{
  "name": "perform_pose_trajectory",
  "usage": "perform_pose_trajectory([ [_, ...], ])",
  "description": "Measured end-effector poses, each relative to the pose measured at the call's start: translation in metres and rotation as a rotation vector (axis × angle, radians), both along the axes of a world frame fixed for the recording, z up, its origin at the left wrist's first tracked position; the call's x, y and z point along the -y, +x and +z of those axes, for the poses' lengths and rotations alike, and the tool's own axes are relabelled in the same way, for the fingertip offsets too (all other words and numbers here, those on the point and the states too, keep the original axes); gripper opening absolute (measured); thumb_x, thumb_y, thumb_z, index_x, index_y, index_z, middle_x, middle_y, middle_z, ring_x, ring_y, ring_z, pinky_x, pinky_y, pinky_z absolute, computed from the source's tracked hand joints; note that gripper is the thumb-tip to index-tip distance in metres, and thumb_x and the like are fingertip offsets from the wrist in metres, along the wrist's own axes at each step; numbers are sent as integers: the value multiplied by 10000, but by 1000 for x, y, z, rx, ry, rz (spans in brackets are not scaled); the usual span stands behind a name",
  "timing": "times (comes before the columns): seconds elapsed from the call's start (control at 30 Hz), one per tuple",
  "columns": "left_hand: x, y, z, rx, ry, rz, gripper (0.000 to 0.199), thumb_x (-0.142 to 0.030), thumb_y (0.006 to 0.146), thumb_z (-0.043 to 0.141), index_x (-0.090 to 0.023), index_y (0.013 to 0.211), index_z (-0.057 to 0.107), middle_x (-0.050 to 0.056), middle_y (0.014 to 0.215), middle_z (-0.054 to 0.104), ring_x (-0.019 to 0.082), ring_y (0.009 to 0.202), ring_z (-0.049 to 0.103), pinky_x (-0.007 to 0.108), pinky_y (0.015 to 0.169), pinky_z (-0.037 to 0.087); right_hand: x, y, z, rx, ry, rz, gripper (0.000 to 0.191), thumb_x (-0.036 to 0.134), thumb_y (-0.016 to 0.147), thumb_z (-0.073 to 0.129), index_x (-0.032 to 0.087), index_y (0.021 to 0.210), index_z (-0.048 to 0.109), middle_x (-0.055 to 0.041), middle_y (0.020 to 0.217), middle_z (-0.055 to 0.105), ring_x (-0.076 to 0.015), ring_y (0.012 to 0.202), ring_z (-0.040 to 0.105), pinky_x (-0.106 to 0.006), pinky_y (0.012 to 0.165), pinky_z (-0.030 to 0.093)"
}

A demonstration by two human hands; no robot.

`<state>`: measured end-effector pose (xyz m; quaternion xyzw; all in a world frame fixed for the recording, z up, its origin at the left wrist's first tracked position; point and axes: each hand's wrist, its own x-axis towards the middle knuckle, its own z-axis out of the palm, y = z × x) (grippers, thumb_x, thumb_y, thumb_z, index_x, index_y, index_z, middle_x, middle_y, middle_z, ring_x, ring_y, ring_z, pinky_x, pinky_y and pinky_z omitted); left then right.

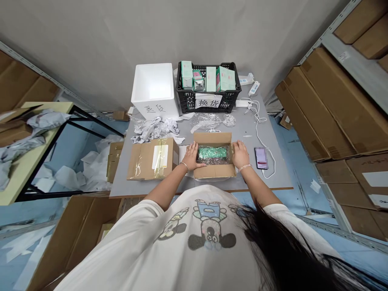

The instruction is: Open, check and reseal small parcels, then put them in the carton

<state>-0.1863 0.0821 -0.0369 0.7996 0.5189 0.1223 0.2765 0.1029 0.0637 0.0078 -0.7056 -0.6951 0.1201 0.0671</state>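
Observation:
In front of me on the table, an open cardboard box has its front and back flaps folded outward. Inside lies a green item in clear bubble wrap; its kind is hidden by the wrap. My left hand holds the box's left side, thumb at the near corner and fingers along the edge. On the opposite side, my right hand grips the right edge, its fingers bent over the cardboard. A larger taped carton with a white label stands just left of my left hand.
Behind are a white foam box and a black crate of green-and-white boxes. Crumpled plastic wrapping lies before them. A phone on a white cable is at the right. Shelves of cartons stand beyond.

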Motion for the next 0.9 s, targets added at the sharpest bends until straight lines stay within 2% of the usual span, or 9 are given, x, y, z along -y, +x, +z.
perform_pose_trajectory([
  [0.07, 0, 0, 0, 6, -1, 10, 1343, -690, 592, 743, -107, 1548, 3, 224, 1609, 17, 369, 1486, -6, 514, 1187, 90, -7, -26, 13, 0, 54, 88, 533, 94, 895, 367, 110, 1426, 413, -155, 1481, 407, -266, 1373, 332, -401, 1137, 262],
  [0.13, 1, 1, -1, 3, -1, 21, 1364, -687, 583, 749, -107, 1547, -20, 225, 1608, 17, 370, 1486, -7, 523, 1186, 86, -16, -51, 16, -21, -48, 244, 442, 145, 921, 401, 141, 1355, 483, -149, 1372, 512, -256, 1277, 433, -360, 1077, 331],
  [0.27, 3, 1, -2, -2, -2, 27, 1334, -684, 603, 736, -118, 1548, -16, 225, 1607, 42, 367, 1486, 1, 535, 1182, 83, -32, -82, -2, 98, -273, 284, 455, 276, 858, 609, 92, 1264, 519, -194, 1286, 552, -294, 1220, 476, -363, 1006, 375],
  [0.4, 5, 1, -1, -16, 3, 37, 1307, -680, 618, 729, -118, 1549, 3, 231, 1604, 63, 370, 1486, 16, 548, 1176, 93, -37, -86, -16, 188, -271, 272, 592, 375, 772, 719, 90, 1248, 512, -193, 1262, 575, -316, 1202, 496, -423, 1018, 344],
  [0.5, 7, 3, 9, -54, 53, 40, 1270, -653, 636, 736, -92, 1546, 49, 250, 1596, 77, 384, 1483, 24, 569, 1170, 68, -32, -83, -8, 174, -286, 385, 494, 453, 789, 690, 135, 1153, 589, -153, 1146, 646, -305, 1125, 557, -417, 999, 351],
  [0.6, 12, 6, 24, -82, 176, -81, 1073, -586, 728, 698, -106, 1533, 176, 224, 1594, 142, 353, 1489, 48, 547, 1180, 36, -16, -78, 6, 130, -269, 503, 475, 564, 851, 574, 157, 1086, 647, -154, 1115, 659, -301, 1096, 579, -377, 957, 384],
  [0.7, 21, 9, 33, -87, 210, -296, 660, -492, 875, 569, -197, 1443, 406, 156, 1497, 413, 275, 1442, 283, 486, 1191, 88, 2, -69, 9, 75, -277, 528, 514, 561, 934, 417, 153, 1131, 660, -164, 1147, 655, -286, 1107, 583, -352, 948, 396],
  [0.77, 26, 10, 32, -115, 163, -381, 430, -447, 942, 468, -239, 1309, 552, 115, 1289, 617, 233, 1274, 509, 456, 1172, 167, 9, -62, 3, 21, -354, 530, 483, 463, 986, 333, 153, 1160, 660, -147, 1161, 664, -255, 1109, 591, -331, 967, 392],
  [0.9, 34, 15, 21, -244, 109, -392, 388, -366, 985, 344, -217, 1025, 701, 88, 948, 717, 205, 960, 647, 418, 1103, 263, 3, -53, -14, -28, -539, 447, 394, 285, 990, 337, 147, 1152, 670, -123, 1156, 674, -219, 1073, 612, -294, 950, 421],
])
